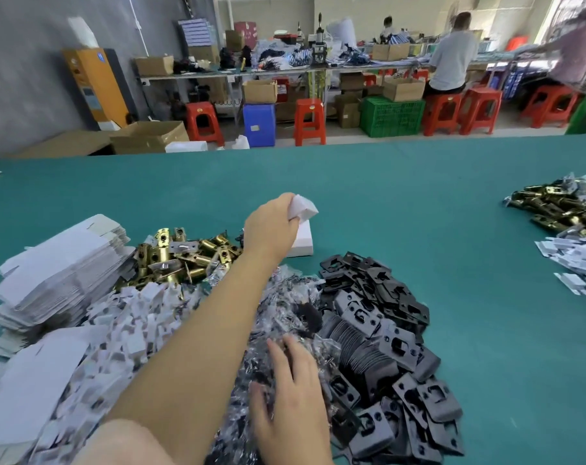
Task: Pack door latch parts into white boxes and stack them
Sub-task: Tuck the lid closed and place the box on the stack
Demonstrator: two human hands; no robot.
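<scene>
My left hand (271,226) reaches far forward and grips a small white box (303,204) just above another white box (303,243) lying on the green table (385,203). My right hand (293,391) lies with spread fingers on a heap of clear plastic bags with small parts (284,307). Brass latch bodies (180,253) are piled to the left of my left arm. Black strike plates (378,333) form a big heap on the right. A stack of flat white box blanks (60,266) stands at the left.
White paper slips (130,320) are heaped at lower left. More brass latches (563,199) and slips (573,256) lie at the far right edge. Beyond the table are red stools (310,122), a green crate (392,117) and people working at benches.
</scene>
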